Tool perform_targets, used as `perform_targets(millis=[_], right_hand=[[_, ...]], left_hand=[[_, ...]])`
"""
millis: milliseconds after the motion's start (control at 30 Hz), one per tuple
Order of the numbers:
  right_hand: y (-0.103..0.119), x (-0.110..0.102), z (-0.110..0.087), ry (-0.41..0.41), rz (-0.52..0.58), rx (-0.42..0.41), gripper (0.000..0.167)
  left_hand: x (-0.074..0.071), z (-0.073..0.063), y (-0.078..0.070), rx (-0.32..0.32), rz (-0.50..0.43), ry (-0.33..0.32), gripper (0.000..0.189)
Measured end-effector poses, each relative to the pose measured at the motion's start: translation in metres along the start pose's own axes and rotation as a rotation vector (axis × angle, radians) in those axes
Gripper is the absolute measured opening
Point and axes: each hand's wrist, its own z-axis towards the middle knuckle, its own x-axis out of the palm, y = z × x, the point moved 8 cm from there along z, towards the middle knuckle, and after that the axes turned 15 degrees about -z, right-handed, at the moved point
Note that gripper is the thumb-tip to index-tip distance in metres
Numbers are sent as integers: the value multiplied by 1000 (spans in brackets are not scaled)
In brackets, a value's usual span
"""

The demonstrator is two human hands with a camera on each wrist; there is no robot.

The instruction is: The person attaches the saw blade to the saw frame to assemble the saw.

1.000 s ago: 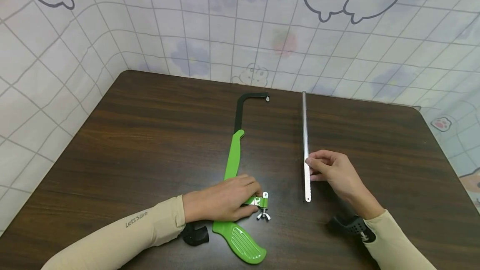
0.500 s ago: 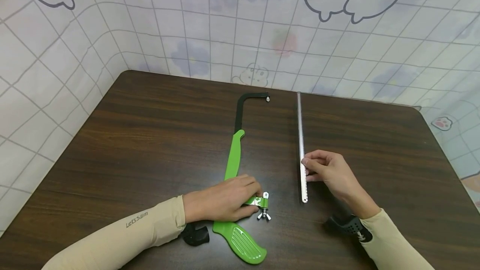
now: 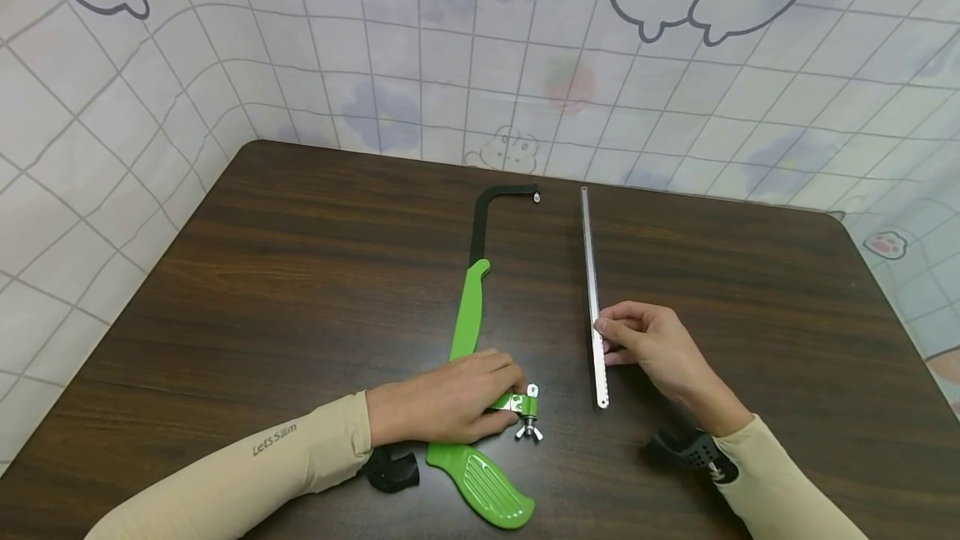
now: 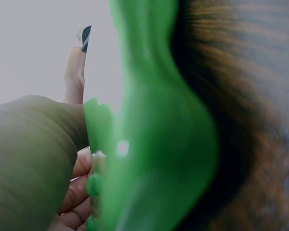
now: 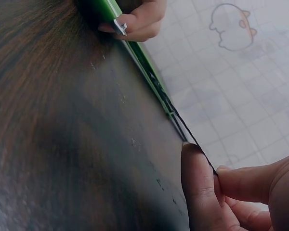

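Observation:
A hacksaw frame (image 3: 468,307), green with a black hooked front arm (image 3: 480,223), lies on the table without a blade across it. My left hand (image 3: 465,398) grips it near the handle (image 3: 486,486), fingers over the short end arm that carries a silver wing nut (image 3: 529,430). In the left wrist view the green frame (image 4: 168,130) fills the middle, close and blurred. To its right, a long silver hacksaw blade (image 3: 590,273) points away from me. My right hand (image 3: 656,348) pinches it between thumb and fingers below its middle; both holed ends show in the head view.
The dark wood table (image 3: 300,273) ends at a white grid-patterned cloth (image 3: 450,65) hanging behind it. A black piece (image 3: 392,472) sits by my left wrist. A black strap with a mount (image 3: 697,450) is at my right wrist.
My right hand has carried the blade left, toward the hacksaw frame, and the blade's far end has tilted slightly left. The left hand and frame have stayed in place.

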Motion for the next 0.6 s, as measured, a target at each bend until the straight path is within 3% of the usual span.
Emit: perform_targets(millis=[600], right_hand=[[5,11,4,35,11,-5,34]], left_hand=[[1,0,2,-11,-2,0,26]])
